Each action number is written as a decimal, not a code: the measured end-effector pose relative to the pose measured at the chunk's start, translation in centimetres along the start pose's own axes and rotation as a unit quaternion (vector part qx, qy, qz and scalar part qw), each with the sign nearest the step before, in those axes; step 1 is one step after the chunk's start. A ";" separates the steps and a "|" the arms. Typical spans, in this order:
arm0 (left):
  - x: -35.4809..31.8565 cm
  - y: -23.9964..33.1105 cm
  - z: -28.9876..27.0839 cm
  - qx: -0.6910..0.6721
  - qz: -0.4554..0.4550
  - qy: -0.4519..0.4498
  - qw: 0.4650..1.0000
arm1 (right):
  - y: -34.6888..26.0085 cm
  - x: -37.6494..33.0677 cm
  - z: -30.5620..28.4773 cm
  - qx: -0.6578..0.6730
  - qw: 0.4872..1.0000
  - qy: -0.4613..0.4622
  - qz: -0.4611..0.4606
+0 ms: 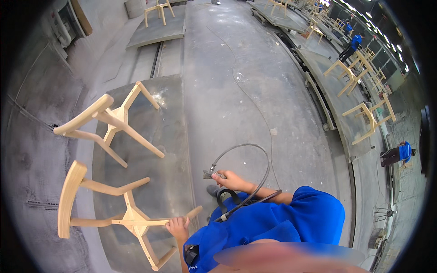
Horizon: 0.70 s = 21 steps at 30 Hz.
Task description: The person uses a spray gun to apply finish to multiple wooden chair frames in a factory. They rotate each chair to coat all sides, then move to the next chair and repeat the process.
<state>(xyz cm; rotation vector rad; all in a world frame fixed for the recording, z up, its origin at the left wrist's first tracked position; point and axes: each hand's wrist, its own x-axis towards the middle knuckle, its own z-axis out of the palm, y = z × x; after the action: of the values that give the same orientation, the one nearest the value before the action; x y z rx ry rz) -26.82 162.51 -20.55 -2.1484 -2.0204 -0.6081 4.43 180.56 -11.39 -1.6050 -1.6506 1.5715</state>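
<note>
A bare wooden chair frame lies on its side on a low grey platform. My left hand is closed around one of its legs, close to the platform's near edge. My right hand grips a small metal air tool whose black hose loops up and back along my forearm. The tool's tip points left toward the platform and touches nothing. A second wooden chair frame lies tipped over farther back on the same platform.
A thin hose line runs away across the concrete floor. More platforms carry chair frames: one at the top, several on the right. People in blue shirts work along the right side.
</note>
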 end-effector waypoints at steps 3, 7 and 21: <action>3.4 -1.6 1.2 0.054 -0.034 0.029 0.998 | -0.1 1.2 -1.0 0.035 0.998 -0.019 -0.038; 9.9 -5.0 2.5 0.108 -0.139 0.060 0.983 | -1.6 1.3 -2.6 0.093 0.990 -0.043 -0.099; -10.0 5.0 2.7 -0.353 -0.441 -0.212 0.797 | -6.9 9.6 -2.5 0.400 0.903 -0.151 0.040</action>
<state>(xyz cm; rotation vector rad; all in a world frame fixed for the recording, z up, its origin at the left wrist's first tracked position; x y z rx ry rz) -21.56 153.77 -25.82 -1.5096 -3.5305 -1.2274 0.44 191.64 -8.77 -1.0222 -0.8283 2.2229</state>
